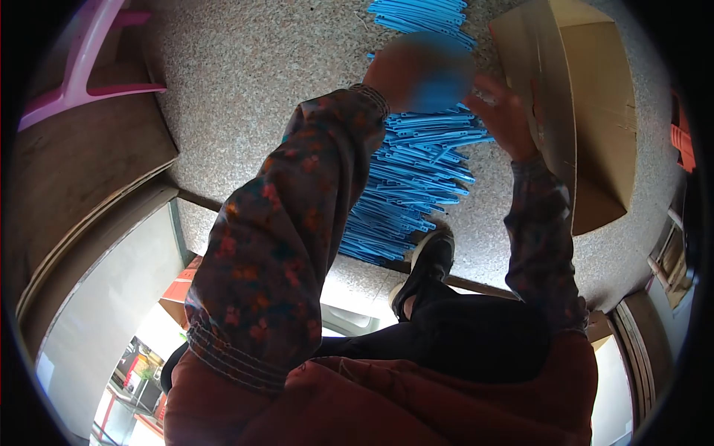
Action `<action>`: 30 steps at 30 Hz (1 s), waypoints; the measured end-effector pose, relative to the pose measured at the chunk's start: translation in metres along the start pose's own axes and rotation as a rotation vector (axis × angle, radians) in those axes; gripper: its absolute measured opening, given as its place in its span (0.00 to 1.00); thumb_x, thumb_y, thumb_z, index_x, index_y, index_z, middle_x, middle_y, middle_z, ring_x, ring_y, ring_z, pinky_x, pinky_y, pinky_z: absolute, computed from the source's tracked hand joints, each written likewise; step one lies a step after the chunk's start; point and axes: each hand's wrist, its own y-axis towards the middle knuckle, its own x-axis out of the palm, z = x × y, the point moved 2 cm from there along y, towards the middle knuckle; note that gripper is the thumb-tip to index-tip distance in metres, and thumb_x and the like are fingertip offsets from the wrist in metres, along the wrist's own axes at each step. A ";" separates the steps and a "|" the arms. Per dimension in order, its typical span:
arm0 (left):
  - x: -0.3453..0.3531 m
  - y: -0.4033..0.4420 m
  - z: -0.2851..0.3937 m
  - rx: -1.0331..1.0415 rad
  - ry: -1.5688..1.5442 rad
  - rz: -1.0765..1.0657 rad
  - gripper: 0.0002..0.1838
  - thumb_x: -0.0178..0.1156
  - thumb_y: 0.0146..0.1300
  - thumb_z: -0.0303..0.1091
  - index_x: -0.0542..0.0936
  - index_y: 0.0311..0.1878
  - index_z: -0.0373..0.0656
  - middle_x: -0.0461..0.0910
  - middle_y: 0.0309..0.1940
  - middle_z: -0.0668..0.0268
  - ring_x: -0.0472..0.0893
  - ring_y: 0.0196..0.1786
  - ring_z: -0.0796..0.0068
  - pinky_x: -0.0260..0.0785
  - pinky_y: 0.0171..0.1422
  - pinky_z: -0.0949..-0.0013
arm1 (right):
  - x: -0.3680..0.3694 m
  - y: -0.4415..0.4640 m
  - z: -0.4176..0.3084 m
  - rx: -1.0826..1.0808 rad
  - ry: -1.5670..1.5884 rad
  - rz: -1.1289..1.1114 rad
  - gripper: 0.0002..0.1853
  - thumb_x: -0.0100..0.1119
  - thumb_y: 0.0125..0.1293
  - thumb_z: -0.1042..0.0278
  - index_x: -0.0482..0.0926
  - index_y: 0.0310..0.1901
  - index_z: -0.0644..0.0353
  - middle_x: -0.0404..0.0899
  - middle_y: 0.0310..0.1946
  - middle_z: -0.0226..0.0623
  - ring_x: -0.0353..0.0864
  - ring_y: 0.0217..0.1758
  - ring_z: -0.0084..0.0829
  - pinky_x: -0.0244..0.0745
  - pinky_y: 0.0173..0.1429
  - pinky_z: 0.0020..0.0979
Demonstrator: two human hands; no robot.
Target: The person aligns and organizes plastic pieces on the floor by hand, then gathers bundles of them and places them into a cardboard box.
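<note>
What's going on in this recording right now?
A person in patterned sleeves has both hands over a long spread of thin blue plastic strips on a speckled surface. The left hand and right hand are at the upper part of the spread, on either side of a blurred blue patch, so what they grip can't be made out. An open cardboard box is beside the right hand.

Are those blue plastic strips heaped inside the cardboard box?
No, the blue plastic strips lie on the speckled surface beside the cardboard box.
</note>
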 end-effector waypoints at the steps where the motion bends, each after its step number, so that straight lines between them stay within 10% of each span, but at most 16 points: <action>1: -0.002 -0.001 -0.003 0.006 -0.035 0.028 0.34 0.61 0.43 0.29 0.74 0.60 0.53 0.70 0.59 0.59 0.68 0.62 0.58 0.62 0.61 0.50 | 0.001 0.004 -0.002 0.038 0.076 0.090 0.23 0.65 0.62 0.58 0.75 0.56 0.61 0.77 0.53 0.45 0.79 0.54 0.34 0.74 0.56 0.33; 6: 0.005 -0.009 -0.037 -0.019 -0.348 0.205 0.34 0.61 0.51 0.33 0.70 0.66 0.53 0.67 0.65 0.58 0.64 0.68 0.53 0.55 0.71 0.49 | 0.007 -0.039 -0.009 0.042 -0.142 0.444 0.24 0.62 0.62 0.67 0.72 0.59 0.61 0.74 0.56 0.48 0.74 0.59 0.43 0.68 0.63 0.39; 12: 0.036 -0.010 -0.055 0.028 -0.295 0.142 0.27 0.53 0.64 0.46 0.69 0.67 0.56 0.66 0.66 0.65 0.59 0.71 0.60 0.48 0.74 0.46 | 0.050 -0.101 0.022 0.224 -0.351 0.339 0.37 0.61 0.47 0.76 0.65 0.64 0.59 0.65 0.60 0.51 0.60 0.65 0.53 0.58 0.67 0.48; 19: 0.026 -0.008 -0.052 -0.008 -0.401 0.173 0.28 0.54 0.63 0.45 0.68 0.67 0.52 0.66 0.66 0.61 0.61 0.69 0.54 0.52 0.72 0.44 | 0.077 -0.070 -0.007 0.289 -0.228 0.145 0.29 0.66 0.50 0.71 0.71 0.56 0.60 0.72 0.48 0.45 0.70 0.53 0.49 0.68 0.58 0.44; 30: 0.003 -0.085 -0.007 -0.330 -0.489 0.550 0.40 0.54 0.65 0.57 0.59 0.70 0.37 0.59 0.69 0.48 0.56 0.72 0.49 0.46 0.75 0.52 | 0.040 0.014 0.041 -0.176 -0.482 0.343 0.29 0.65 0.61 0.57 0.70 0.60 0.58 0.70 0.57 0.45 0.70 0.59 0.48 0.66 0.60 0.47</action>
